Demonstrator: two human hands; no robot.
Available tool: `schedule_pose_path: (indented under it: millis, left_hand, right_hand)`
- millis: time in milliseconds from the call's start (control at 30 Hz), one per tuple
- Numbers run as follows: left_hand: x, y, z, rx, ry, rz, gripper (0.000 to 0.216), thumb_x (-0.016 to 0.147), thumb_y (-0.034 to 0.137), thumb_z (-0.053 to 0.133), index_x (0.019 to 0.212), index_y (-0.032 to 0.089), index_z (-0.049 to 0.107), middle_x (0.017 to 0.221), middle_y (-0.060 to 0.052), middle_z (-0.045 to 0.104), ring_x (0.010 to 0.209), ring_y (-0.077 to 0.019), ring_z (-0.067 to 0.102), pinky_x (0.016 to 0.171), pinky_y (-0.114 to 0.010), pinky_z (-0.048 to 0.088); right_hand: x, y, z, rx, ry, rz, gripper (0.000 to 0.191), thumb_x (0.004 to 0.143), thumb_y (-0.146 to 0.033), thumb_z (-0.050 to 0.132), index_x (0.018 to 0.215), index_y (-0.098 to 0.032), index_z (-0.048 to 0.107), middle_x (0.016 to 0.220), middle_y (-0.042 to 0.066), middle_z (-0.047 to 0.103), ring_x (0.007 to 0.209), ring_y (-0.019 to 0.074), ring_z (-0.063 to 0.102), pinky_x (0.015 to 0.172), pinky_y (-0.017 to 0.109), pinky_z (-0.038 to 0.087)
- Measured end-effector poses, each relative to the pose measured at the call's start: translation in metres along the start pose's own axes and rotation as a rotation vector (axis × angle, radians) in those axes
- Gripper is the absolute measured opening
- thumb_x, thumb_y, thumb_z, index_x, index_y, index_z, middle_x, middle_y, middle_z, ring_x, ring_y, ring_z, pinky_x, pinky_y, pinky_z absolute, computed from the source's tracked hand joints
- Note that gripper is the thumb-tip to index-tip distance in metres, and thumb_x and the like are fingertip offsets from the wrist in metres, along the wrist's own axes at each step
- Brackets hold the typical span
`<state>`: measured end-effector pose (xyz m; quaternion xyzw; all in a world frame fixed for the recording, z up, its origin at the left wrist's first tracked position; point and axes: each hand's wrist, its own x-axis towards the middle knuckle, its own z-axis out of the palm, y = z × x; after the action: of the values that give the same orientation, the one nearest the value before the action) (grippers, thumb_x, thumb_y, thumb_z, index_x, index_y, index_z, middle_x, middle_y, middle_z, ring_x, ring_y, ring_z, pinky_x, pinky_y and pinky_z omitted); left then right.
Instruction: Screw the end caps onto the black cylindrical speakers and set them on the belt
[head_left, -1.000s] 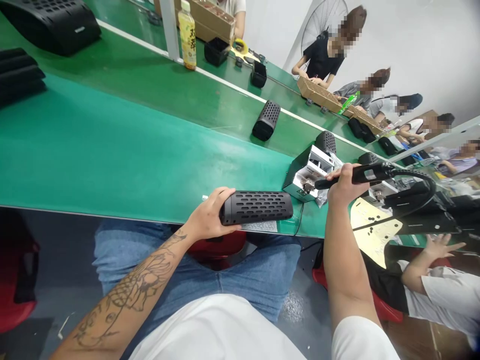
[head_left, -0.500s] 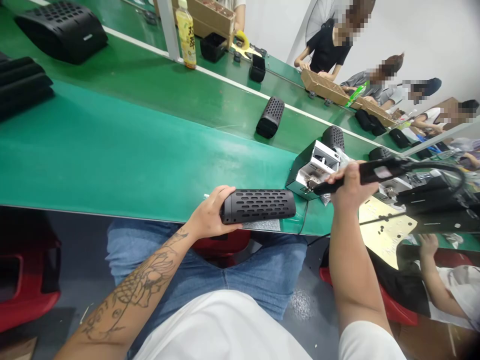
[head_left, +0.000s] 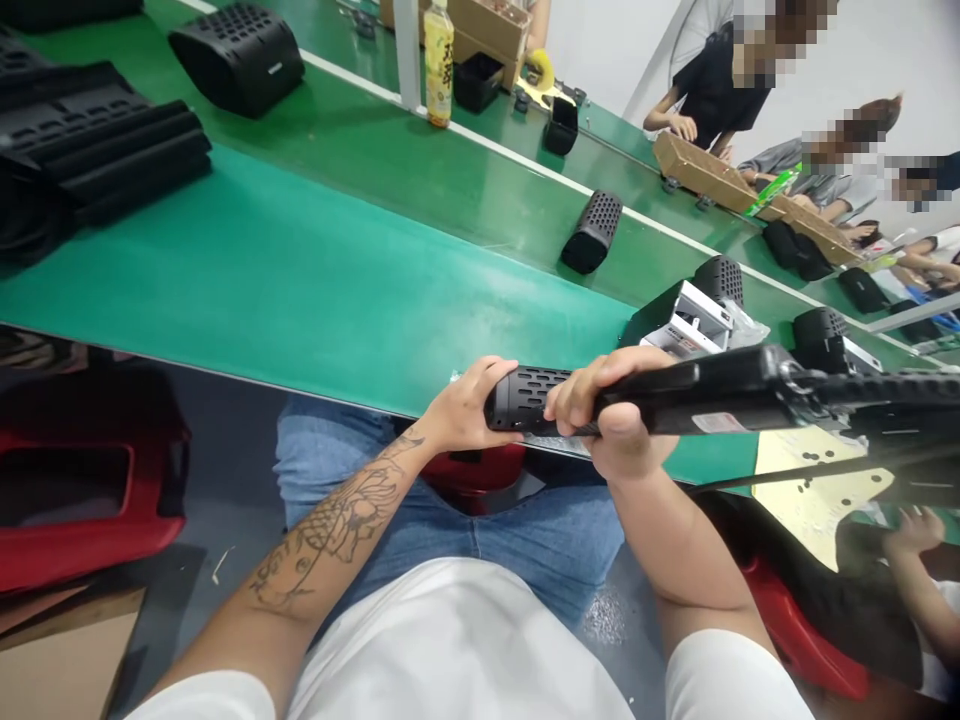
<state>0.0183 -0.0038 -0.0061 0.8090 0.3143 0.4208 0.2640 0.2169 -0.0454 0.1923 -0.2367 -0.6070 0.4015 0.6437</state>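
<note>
My left hand (head_left: 470,408) grips the left end of a black slotted housing (head_left: 531,388) lying near the front edge of the green bench. My right hand (head_left: 619,410) is wrapped around a black corded electric screwdriver (head_left: 701,392), held nearly level. This tool points left over the housing's right part, which the hand covers. Its tip is hidden, so contact with the housing cannot be seen. Behind the tool stands a white and black screw feeder (head_left: 694,322). A piece of bubble wrap (head_left: 559,442) shows under the housing.
Black housings (head_left: 592,232) stand along the green conveyor, with a stack of dark parts (head_left: 127,150) at left. A yellow bottle (head_left: 439,65) is by a post. Cream perforated sheet (head_left: 810,480) lies right, near a co-worker's hand (head_left: 916,530). Other people sit across.
My right hand has brought the electric screwdriver from the screw feeder leftward to the housing. The left hand still grips the housing. The view has turned, shifting the scene rightward.
</note>
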Motion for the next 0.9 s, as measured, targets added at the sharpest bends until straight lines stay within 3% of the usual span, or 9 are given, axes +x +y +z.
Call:
schedule_pose_path:
  millis: [433, 667, 900]
  left_hand:
    - [0.003, 0.003, 0.004, 0.019, 0.001, -0.01, 0.114, 0.091, 0.062, 0.109, 0.185, 0.031, 0.053, 0.176, -0.022, 0.067, 0.16, -0.0489, 0.077, 0.13, -0.069, 0.072]
    - [0.004, 0.0, 0.008, 0.034, 0.013, 0.011, 0.114, 0.094, 0.069, 0.106, 0.185, 0.027, 0.052, 0.174, -0.024, 0.068, 0.158, -0.0496, 0.077, 0.129, -0.069, 0.071]
    - [0.007, -0.007, 0.012, 0.026, -0.01, 0.001, 0.123, 0.086, 0.075, 0.111, 0.184, 0.027, 0.054, 0.174, -0.024, 0.068, 0.158, -0.0512, 0.076, 0.128, -0.068, 0.071]
  right_hand:
    - [-0.015, 0.027, -0.016, -0.106, -0.127, 0.244, 0.059, 0.088, -0.075, 0.111, 0.09, -0.033, 0.068, 0.062, -0.009, 0.064, 0.049, 0.0197, 0.064, 0.055, 0.041, 0.064]
    - [-0.015, 0.036, -0.019, -0.114, -0.11, 0.249, 0.064, 0.082, -0.076, 0.113, 0.09, -0.033, 0.068, 0.063, -0.009, 0.061, 0.05, 0.0181, 0.06, 0.051, 0.038, 0.06]
    - [-0.005, 0.035, -0.004, -0.038, -0.162, 0.213, 0.061, 0.091, -0.068, 0.108, 0.083, -0.032, 0.059, 0.053, -0.014, 0.053, 0.037, 0.014, 0.048, 0.047, 0.034, 0.057]
